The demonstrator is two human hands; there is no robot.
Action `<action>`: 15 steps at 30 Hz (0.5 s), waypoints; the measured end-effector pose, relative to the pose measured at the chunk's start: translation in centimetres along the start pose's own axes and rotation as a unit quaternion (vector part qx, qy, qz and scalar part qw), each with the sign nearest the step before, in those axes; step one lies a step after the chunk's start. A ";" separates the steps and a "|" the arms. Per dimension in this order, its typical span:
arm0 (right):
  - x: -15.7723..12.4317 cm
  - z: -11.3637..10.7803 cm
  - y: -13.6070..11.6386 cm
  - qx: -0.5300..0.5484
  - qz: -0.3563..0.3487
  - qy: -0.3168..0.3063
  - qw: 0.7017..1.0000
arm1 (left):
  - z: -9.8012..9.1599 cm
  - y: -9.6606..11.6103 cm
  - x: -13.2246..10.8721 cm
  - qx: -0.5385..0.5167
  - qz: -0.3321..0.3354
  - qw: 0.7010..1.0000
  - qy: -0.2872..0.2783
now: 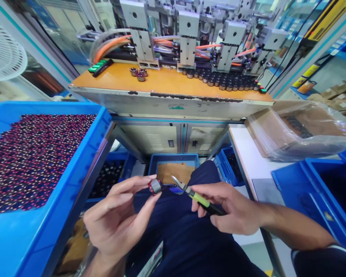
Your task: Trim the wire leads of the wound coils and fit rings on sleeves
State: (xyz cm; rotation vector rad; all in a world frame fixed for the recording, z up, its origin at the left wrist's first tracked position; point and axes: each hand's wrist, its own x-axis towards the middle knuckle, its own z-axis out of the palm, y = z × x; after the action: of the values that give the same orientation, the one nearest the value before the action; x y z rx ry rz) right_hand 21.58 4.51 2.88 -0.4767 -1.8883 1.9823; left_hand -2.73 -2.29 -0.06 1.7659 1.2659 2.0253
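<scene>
My left hand [118, 219] pinches a small round wound coil [155, 186] between thumb and fingertips, over my lap. My right hand [227, 209] grips small cutting pliers [194, 196] by their green and black handle. The open jaws point left, a short way from the coil. Both hands hover above my dark blue trousers.
A large blue bin [31, 161] full of similar small coils sits at my left. Ahead is an orange-topped machine bench [161, 82] with rows of coils and several loose ones. A plastic-bagged cardboard box [300, 130] and blue bins [320, 192] stand on the white table at right. Small blue trays lie under the bench.
</scene>
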 end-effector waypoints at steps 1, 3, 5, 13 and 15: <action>0.0 0.1 0.0 -0.002 -0.002 -0.004 1.000 | 0.0 0.0 0.0 -0.009 0.003 1.000 -0.001; 0.1 0.3 0.0 -0.004 -0.012 -0.011 1.000 | 0.0 0.0 -0.1 -0.023 0.012 1.000 -0.003; 0.3 0.4 0.0 -0.006 -0.025 -0.018 1.000 | -0.1 0.0 -0.3 -0.034 0.019 0.999 -0.012; 1.1 0.8 0.0 0.006 -0.041 -0.033 0.999 | -0.4 0.4 -1.4 -0.039 -0.028 0.999 -0.006; 1.1 0.8 0.0 0.010 -0.052 -0.035 0.998 | -0.4 0.5 -1.5 -0.044 -0.034 0.998 -0.010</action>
State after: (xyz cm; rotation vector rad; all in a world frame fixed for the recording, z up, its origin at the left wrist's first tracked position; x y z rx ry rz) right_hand 20.25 4.31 2.92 -0.3004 -1.8933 1.9717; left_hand -2.46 -3.65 -0.80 1.6766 1.1964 1.9882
